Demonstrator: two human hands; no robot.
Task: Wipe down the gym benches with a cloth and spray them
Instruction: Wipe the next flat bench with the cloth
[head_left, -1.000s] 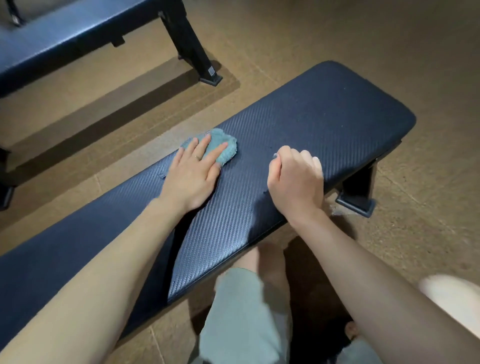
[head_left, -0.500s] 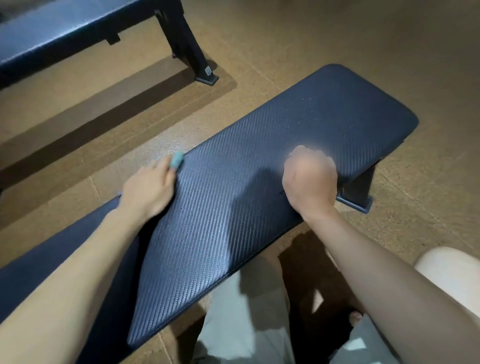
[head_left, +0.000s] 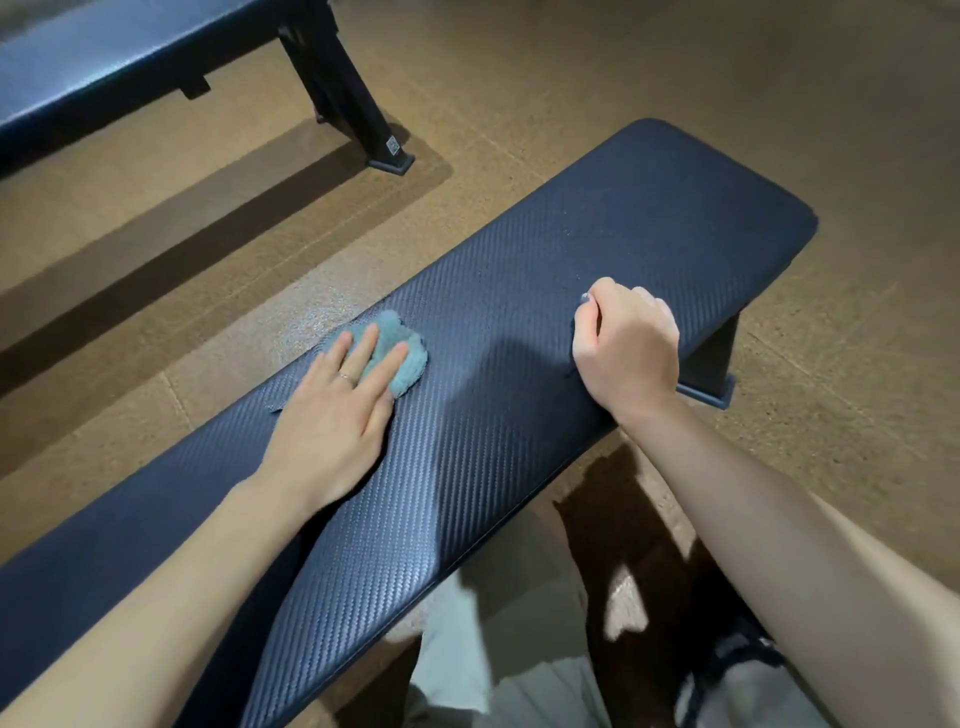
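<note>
Teal fluffy cloth (head_left: 397, 358) back at frame centre-left on dark blue textured padded bench surface (head_left: 649, 234), after sliding to far edge half a second ago: wiping stroke goes back and forth. Left hand (head_left: 337, 415) presses it, fingers straight and spread. Right hand (head_left: 626, 348) curled at near edge, centre-right; contents unclear. Second dark bench (head_left: 130, 57) upper left, probably unwiped.

Open pad surface on the bench (head_left: 649, 218) from the right hand (head_left: 626, 345) up to the far rounded end. Between the 2 hands, a bare strip of pad. Blocking the far edge: the left hand (head_left: 337, 410) flat on the teal cloth (head_left: 402, 358). Open floor (head_left: 597, 67) beyond, then the second bench (head_left: 104, 62) with its leg (head_left: 353, 109).
</note>
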